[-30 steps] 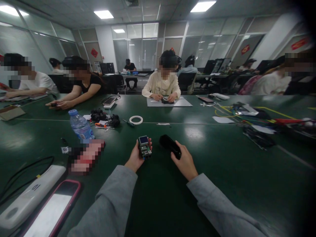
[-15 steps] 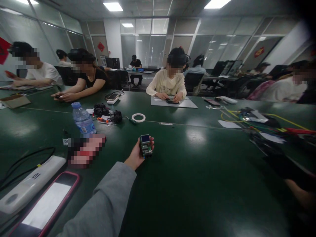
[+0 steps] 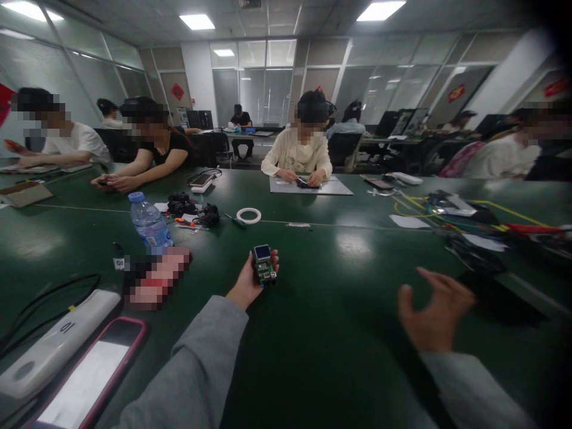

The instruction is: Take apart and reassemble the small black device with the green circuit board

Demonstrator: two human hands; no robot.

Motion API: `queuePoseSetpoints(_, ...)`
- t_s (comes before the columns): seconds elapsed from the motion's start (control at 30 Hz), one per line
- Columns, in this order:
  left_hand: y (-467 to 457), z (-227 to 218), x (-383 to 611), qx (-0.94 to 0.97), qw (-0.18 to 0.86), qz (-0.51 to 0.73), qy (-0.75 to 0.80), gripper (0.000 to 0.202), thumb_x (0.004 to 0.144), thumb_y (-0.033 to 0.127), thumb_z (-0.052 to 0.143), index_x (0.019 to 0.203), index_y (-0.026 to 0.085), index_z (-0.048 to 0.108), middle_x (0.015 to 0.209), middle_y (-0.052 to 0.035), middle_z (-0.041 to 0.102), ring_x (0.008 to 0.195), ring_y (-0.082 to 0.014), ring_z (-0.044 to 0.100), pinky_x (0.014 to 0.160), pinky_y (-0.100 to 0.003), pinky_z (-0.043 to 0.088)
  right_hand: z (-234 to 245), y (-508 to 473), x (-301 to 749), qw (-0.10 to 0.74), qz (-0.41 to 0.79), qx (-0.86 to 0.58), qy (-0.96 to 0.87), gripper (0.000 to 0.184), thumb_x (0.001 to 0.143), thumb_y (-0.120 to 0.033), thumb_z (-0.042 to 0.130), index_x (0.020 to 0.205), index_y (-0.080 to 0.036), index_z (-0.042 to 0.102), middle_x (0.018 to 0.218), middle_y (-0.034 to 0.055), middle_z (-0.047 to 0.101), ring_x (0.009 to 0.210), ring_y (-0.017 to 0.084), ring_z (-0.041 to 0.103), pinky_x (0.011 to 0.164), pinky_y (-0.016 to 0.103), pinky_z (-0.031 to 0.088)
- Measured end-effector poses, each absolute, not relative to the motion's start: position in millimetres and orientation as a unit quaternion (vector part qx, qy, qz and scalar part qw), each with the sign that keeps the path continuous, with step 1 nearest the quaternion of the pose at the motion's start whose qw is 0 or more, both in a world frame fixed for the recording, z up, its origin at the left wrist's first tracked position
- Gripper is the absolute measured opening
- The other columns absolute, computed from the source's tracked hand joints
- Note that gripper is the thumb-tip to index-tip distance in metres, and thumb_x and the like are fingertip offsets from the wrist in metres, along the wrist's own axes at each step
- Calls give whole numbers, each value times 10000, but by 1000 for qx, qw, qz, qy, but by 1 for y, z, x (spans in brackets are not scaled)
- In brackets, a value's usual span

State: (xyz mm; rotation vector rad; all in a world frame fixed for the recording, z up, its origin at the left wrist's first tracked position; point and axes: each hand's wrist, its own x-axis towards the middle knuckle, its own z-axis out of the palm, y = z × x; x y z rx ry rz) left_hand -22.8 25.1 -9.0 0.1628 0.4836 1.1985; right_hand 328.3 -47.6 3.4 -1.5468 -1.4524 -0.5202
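Note:
My left hand (image 3: 248,283) is closed round a small green circuit board with a little blue screen (image 3: 263,266), held upright above the dark green table (image 3: 326,333). My right hand (image 3: 432,310) hovers over the table to the right, blurred by motion, fingers spread with nothing in them. A dark object (image 3: 489,286) lies on the table just beyond the right hand; I cannot make out what it is.
At the near left lie a phone in a pink case (image 3: 84,378), a white power bank (image 3: 49,348) and a black cable (image 3: 44,298). A water bottle (image 3: 149,221), black parts (image 3: 192,211), a tape roll (image 3: 248,215) and wires (image 3: 469,211) lie farther off. Other people sit across the table.
One second ago my right hand held a black object beside the board. It swung away to the right, left view, and now is back in view, open and without it.

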Motion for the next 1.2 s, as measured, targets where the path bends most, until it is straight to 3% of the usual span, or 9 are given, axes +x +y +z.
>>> queuePoseSetpoints(0.13,23,-9,-24,70,796,557,226,428,924,448,420,1147,126,592,1042,-120,681,865,-193,665,793,-360,533,-8,-59,175,368,-96,-452,-807,443,883,-277,489,1325,-300,467,1270,78,512,1192,268,475,985,484,412)
queuePoseSetpoints(0.3,20,-6,-27,69,839,497,208,506,932,459,396,1213,78,575,925,-109,690,848,-174,659,838,-286,494,-2,-49,84,314,-36,-358,-879,573,918,-167,396,1471,-270,285,1470,20,357,1346,225,333,1108,442,327)
queuePoseSetpoints(0.4,21,-7,-26,74,837,501,209,553,927,483,390,1214,44,567,930,-137,685,904,-199,654,842,-284,489,-2,-31,89,327,-17,-389,-861,590,930,-171,390,1492,-256,231,1511,17,281,1382,240,272,1121,465,321)
queuePoseSetpoints(0.5,24,-10,-23,98,813,529,224,501,913,471,432,1198,84,573,961,-125,684,907,-197,651,831,-293,494,-4,-20,103,350,13,-404,-845,554,954,-200,370,1489,-264,238,1514,22,267,1393,234,258,1127,469,334)
queuePoseSetpoints(0.73,24,-9,-22,128,770,559,280,315,876,437,524,1071,196,577,833,-40,634,709,-151,630,658,-271,498,-5,-14,112,422,131,-434,-785,482,978,-281,351,1458,-273,307,1501,43,273,1388,213,283,1155,453,302)
queuePoseSetpoints(0.9,22,-5,-21,123,775,559,269,264,864,397,558,1037,200,576,873,-46,627,764,-160,630,707,-285,502,-10,-10,114,448,163,-451,-754,518,943,-365,460,1436,-265,335,1481,62,295,1375,228,304,1142,451,321)
queuePoseSetpoints(1.2,19,-1,-18,154,797,541,221,252,875,309,547,1095,193,593,992,-81,622,854,-168,613,698,-264,501,-13,-2,118,501,156,-471,-710,606,827,-255,598,1389,-226,370,1377,90,403,1288,233,410,1104,444,364)
